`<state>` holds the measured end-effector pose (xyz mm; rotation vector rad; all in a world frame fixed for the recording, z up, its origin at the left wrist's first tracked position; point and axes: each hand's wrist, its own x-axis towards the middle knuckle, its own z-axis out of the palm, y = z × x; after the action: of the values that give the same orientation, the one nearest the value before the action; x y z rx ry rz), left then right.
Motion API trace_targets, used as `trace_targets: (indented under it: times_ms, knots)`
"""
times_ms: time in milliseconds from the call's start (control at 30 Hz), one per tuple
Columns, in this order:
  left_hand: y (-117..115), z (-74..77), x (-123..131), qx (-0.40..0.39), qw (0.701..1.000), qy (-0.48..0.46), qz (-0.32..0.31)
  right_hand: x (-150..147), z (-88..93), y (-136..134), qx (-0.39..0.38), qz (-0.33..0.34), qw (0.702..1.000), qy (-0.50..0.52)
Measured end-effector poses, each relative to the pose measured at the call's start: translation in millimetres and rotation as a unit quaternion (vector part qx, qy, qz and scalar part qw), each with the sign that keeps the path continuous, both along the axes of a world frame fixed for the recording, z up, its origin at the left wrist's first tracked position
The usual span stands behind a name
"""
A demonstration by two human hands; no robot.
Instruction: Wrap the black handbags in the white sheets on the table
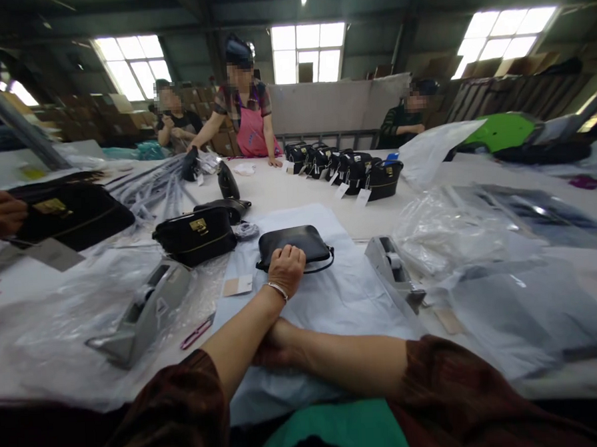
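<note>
A small black handbag lies in front of me on a white sheet, its thin strap looped along the near side. My left hand, with a bracelet at the wrist, is closed over the bag's near edge, fingers curled. Below it, my right hand sits low over the sheet, partly behind my left forearm; its fingers are hidden and blurred. A paper tag rests on the sheet left of the bag. Further left stands another black handbag with a gold clasp.
Grey tape dispensers stand at left and right, near a pink pen-like tool. Clear plastic bags spread rightward. Tagged handbags line the far side. A co-worker's hand touches a bag at left; a person in a pink apron stands opposite.
</note>
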<state>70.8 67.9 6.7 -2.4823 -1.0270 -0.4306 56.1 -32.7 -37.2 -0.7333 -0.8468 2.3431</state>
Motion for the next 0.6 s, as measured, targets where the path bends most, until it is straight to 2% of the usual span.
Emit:
trace_targets:
  times_ms: [67, 100, 133, 167, 200, 233, 300, 400, 433, 467, 500, 600]
  knots:
    - [0, -5.1, -1, 0.006, 1.000, -0.013, -0.012, 21, 5.5, -22, -0.034, -0.034, 0.999, -0.012]
    - [0, -7.3, -3, 0.005, 1.000, -0.020, -0.015, 32, 10.5, -34, -0.011, -0.026, 0.999, -0.033]
    - [0, -8.7, -5, 0.002, 1.000, -0.026, -0.016, 45, 16.7, -45, 0.056, -0.004, 0.995, -0.077]
    - [-1, -9.2, -7, -0.003, 0.999, -0.028, -0.016, 58, 23.5, -56, 0.148, 0.016, 0.979, -0.137]
    - [-2, -8.5, -9, -0.010, 0.999, -0.027, -0.016, 73, 30.2, -66, 0.239, 0.026, 0.950, -0.199]
    - [-3, -7.1, -10, -0.019, 0.999, -0.023, -0.015, 87, 35.7, -73, 0.331, 0.025, 0.905, -0.265]
    - [-6, -2.7, -12, -0.037, 0.999, -0.013, -0.013, 113, 40.2, -79, 0.451, 0.021, 0.820, -0.353]
    - [-8, 2.6, -11, -0.059, 0.998, -0.002, -0.009, 135, 28.5, -77, 0.591, 0.102, 0.650, -0.466]
    - [-8, 3.8, -11, -0.063, 0.998, 0.001, -0.007, 136, 22.1, -77, 0.616, 0.133, 0.605, -0.487]
    - [-9, 4.7, -11, -0.066, 0.998, 0.005, -0.005, 133, 15.8, -77, 0.626, 0.155, 0.582, -0.496]
    - [-10, 5.4, -11, -0.067, 0.998, 0.009, -0.003, 128, 10.4, -78, 0.632, 0.168, 0.571, -0.497]
    - [-10, 6.4, -11, -0.061, 0.998, 0.009, -0.001, 107, 2.0, -81, 0.644, 0.169, 0.567, -0.485]
